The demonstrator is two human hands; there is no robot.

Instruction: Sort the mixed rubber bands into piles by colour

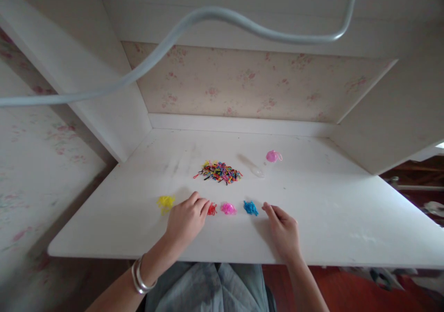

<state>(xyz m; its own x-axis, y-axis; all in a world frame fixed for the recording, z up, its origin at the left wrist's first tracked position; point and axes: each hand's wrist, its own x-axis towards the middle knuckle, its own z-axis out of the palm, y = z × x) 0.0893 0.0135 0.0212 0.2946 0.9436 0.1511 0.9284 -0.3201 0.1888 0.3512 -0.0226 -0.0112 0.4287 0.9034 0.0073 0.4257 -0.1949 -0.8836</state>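
Observation:
My left hand is low over the table with its fingers curled together, beside a small pile of red elastic bands that it partly covers. What its fingertips hold, if anything, is hidden. To the right of the blue bands, my right hand is closed in a pinch, thumb against fingers; anything between them is too small to make out. Pink bands lie between the red and blue piles. Yellow bands lie left of my left hand. Behind them sits a larger heap of mixed-colour bands.
A clear plastic container lies behind the piles, with a pink round object with a loop near it. The white table has side panels and a low back board. A pale cable or tube crosses the upper view.

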